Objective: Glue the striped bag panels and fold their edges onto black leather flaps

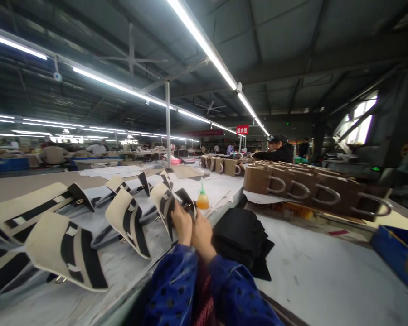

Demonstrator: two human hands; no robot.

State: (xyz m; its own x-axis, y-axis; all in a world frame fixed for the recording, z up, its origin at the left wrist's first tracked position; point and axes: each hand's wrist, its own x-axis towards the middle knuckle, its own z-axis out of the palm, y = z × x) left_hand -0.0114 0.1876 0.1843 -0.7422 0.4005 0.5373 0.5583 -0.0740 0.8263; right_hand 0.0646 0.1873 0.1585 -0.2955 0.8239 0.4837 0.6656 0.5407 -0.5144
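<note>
My left hand (182,222) and my right hand (201,232) are pressed close together at the near edge of the worktable (129,267). Both grip a cream piece with black stripes and a black flap (172,203), one of several such curved pieces standing in a row. My fingers are curled round its edge, partly hidden behind it. Blue dotted sleeves cover both forearms. A similar cream and black piece (127,219) stands just to the left, and another (66,256) lies nearer the camera.
A small orange glue bottle (202,199) stands just beyond my hands. A stack of black fabric (241,240) lies to the right. Brown bags with handles (313,192) line a table at right. A blue bin (397,256) sits far right. A person in black (279,151) works beyond.
</note>
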